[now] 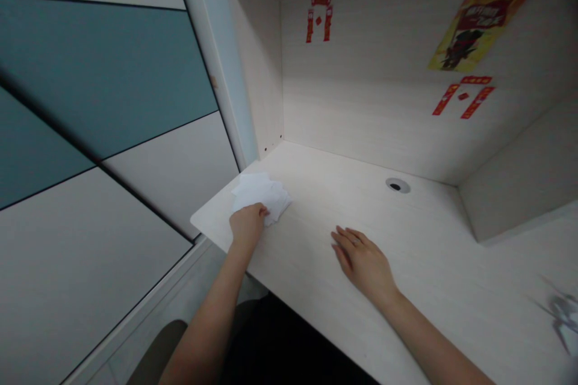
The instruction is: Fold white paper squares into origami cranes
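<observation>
Handle the white papers (256,190) lightly by their edges; whether the curled left grip (247,224) pinches any I cannot tell, while the slack, empty right grip (366,260) rests on the table (311,289).

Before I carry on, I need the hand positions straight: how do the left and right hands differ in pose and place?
The left hand is curled, while the right hand has its fingers extended. The left hand is at the spread pile of white papers; the right hand is apart from it, at the desk surface. Both are ungloved; whether the left grips a sheet is unclear.
</observation>
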Demonstrator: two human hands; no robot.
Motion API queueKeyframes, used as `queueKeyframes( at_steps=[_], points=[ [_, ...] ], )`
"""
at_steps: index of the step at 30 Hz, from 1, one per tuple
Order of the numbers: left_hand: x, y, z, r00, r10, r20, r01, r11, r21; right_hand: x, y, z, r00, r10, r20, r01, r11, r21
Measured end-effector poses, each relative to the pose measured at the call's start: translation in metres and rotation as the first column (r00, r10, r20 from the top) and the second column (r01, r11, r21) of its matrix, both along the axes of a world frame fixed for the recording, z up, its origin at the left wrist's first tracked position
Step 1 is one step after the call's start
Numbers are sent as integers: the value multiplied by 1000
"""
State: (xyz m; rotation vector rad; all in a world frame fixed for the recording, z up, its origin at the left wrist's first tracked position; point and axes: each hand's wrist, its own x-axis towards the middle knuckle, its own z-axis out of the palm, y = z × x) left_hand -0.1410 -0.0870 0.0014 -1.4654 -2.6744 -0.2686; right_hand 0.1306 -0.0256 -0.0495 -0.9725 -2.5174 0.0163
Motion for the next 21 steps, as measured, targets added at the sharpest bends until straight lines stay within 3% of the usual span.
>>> queueKeyframes(
  at_steps=[8, 10, 12, 14, 16, 19, 21],
  points=[
    [1, -8, 7, 995, -88, 39, 85, 994, 68, -2, -1, -4, 999, 5, -51, -8, 999, -48],
    [7, -5, 11, 984, -112, 137, 80, 971, 224, -2, 1, -2, 995, 24, -101, -32, 997, -74],
    [15, 4, 20, 916, -246, 318, 74, 881, 468, -1, 3, 4, 981, 48, -189, -68, 992, -102],
    [26, 21, 32, 714, -426, 555, -36, 770, 637, 2, 7, 14, 949, 34, -313, -76, 990, -121],
    [39, 44, 45, 405, -577, 709, -197, 703, 684, 6, 11, 26, 899, -44, -436, -20, 990, -140],
    [65, 79, 54, 16, -647, 762, -347, 712, 611, 13, 19, 38, 797, -179, -577, 41, 969, -245],
    [85, 97, 49, -127, -622, 773, -371, 752, 544, 18, 26, 42, 742, -231, -630, 41, 953, -300]
  ],
)
